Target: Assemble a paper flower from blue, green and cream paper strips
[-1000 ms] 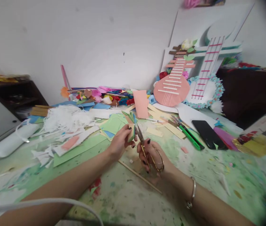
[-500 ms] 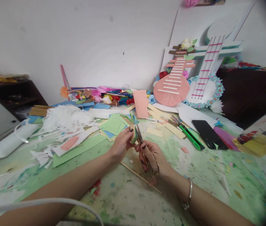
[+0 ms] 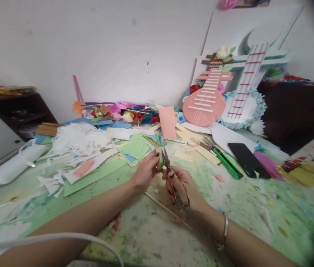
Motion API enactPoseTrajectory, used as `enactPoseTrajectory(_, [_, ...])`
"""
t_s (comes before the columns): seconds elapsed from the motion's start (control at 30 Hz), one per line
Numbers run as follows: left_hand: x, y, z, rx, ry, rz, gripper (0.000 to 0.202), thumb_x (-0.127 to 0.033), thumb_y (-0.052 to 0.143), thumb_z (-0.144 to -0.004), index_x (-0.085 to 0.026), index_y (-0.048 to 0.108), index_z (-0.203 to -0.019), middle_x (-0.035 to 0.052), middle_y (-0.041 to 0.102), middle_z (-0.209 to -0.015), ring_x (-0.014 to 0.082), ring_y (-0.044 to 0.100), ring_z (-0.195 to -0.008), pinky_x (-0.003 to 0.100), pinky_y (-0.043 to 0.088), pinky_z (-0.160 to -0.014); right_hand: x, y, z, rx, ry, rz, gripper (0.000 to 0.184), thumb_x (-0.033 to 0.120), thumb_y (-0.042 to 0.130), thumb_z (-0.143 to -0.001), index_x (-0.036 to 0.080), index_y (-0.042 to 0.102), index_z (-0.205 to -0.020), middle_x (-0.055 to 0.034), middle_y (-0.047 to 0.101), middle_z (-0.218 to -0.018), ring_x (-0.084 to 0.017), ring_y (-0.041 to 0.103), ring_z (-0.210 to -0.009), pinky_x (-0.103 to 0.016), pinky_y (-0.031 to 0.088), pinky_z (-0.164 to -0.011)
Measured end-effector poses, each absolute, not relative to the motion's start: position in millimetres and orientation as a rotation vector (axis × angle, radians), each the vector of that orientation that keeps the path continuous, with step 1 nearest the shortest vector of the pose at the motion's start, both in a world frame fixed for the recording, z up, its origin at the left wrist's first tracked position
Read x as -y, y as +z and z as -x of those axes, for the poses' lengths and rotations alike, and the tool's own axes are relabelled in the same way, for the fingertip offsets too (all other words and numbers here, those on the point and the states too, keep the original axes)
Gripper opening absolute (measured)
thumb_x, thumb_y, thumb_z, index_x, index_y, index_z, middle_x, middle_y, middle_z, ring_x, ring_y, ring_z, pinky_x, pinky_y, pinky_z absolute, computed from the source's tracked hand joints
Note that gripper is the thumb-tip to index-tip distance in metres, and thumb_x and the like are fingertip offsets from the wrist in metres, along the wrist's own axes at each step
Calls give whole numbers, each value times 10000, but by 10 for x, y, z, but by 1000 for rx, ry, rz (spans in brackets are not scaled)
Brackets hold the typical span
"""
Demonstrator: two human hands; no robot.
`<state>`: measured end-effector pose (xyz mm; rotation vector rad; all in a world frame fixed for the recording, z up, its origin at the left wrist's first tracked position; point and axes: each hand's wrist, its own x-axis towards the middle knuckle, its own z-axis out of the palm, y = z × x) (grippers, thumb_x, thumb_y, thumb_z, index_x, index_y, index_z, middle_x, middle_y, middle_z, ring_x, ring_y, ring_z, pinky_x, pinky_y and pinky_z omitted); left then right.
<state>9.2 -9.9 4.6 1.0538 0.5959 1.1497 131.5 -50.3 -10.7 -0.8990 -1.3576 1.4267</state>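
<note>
My left hand [image 3: 146,168] is closed on a folded stack of coloured paper [image 3: 160,142], whose green, blue and yellow layers fan out at the far end. Gold-handled scissors [image 3: 167,159] are in my right hand [image 3: 180,181], fingers through the loops. Their blades lie against the right side of the paper stack; whether they are cutting into it I cannot tell. Just behind my left hand lies a pile of green, blue and yellow paper sheets [image 3: 136,148]. Below both hands a thin wooden stick [image 3: 165,208] rests on the paint-stained table [image 3: 143,237].
White paper shreds [image 3: 79,137] heap at the left. A green utility knife [image 3: 226,163] and a black phone [image 3: 248,160] lie to the right. Two paper lutes lean at the back, one pink [image 3: 205,104]. A white cable [image 3: 70,235] crosses the near left.
The whole view has shifted slightly, so everything sits a little further right. Both hands keep their holds on the paper stack and the scissors. A small blue scrap now shows beside my right wrist.
</note>
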Motion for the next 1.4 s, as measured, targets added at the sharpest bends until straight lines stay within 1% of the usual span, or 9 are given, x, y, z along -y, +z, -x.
enactPoseTrajectory(0.13, [67, 3, -62, -609, 1199, -1139, 162, -288, 471, -830, -141, 540, -838, 28, 541, -783, 117, 510, -722, 234, 428, -680, 486, -111, -1333, 1362, 1425, 928, 383, 548, 505, -770, 168, 462, -763, 105, 364, -408, -31, 310, -261, -136, 236, -265])
enactPoseTrajectory(0.3, [49, -16, -47, -609, 1219, -1181, 144, -282, 484, -823, -152, 537, -853, 19, 539, -793, 117, 502, -735, 236, 417, -700, 490, -70, -1337, 1351, 1430, 1028, 398, 554, 549, -727, 166, 461, -707, 106, 367, -378, -33, 294, -234, -138, 233, -227])
enactPoseTrajectory(0.43, [63, 13, -64, -582, 1207, -1136, 157, -302, 492, -819, -157, 487, -760, -2, 498, -718, 93, 463, -627, 221, 401, -628, 491, -43, -1336, 1353, 1428, 1077, 391, 546, 550, -729, 163, 478, -708, 105, 359, -371, -37, 293, -226, -143, 242, -219])
enactPoseTrajectory(0.53, [83, 38, -77, -574, 1204, -1097, 175, -314, 503, -813, -167, 448, -735, -17, 460, -658, 86, 425, -568, 215, 375, -570, 490, -41, -1337, 1384, 1408, 1069, 386, 542, 535, -743, 159, 496, -724, 104, 357, -367, -40, 305, -224, -141, 246, -223])
enactPoseTrajectory(0.73, [102, 52, -91, -559, 1219, -1048, 190, -298, 506, -810, -175, 400, -710, -20, 449, -671, 79, 388, -551, 207, 347, -540, 509, -31, -1323, 1403, 1382, 1091, 399, 558, 509, -752, 163, 493, -696, 98, 361, -367, -39, 313, -222, -138, 225, -226])
enactPoseTrajectory(0.9, [100, 40, -91, -573, 1217, -1093, 163, -295, 479, -823, -181, 409, -731, -18, 445, -676, 84, 391, -549, 214, 344, -537, 511, -56, -1313, 1385, 1378, 1088, 409, 574, 521, -738, 171, 469, -686, 100, 358, -374, -35, 297, -233, -138, 221, -235])
enactPoseTrajectory(1.03, [98, 39, -81, -623, 1226, -1206, 199, -319, 465, -833, -181, 403, -703, -20, 426, -639, 88, 377, -539, 223, 334, -542, 494, -82, -1336, 1426, 1336, 1076, 408, 576, 527, -735, 171, 486, -707, 98, 359, -379, -39, 299, -242, -148, 229, -238])
enactPoseTrajectory(1.23, [116, 87, -88, -656, 1231, -1234, 214, -329, 459, -830, -181, 388, -694, -34, 393, -604, 75, 330, -490, 215, 284, -485, 480, -32, -1355, 1499, 1233, 1194, 375, 535, 589, -705, 173, 504, -663, 88, 359, -360, -56, 341, -238, -164, 241, -253])
enactPoseTrajectory(1.4, [124, 91, -87, -669, 1236, -1232, 230, -350, 477, -821, -181, 379, -699, -44, 380, -600, 67, 324, -486, 204, 274, -470, 495, -9, -1358, 1516, 1234, 1210, 346, 514, 579, -720, 181, 508, -660, 89, 351, -356, -59, 337, -229, -170, 243, -245])
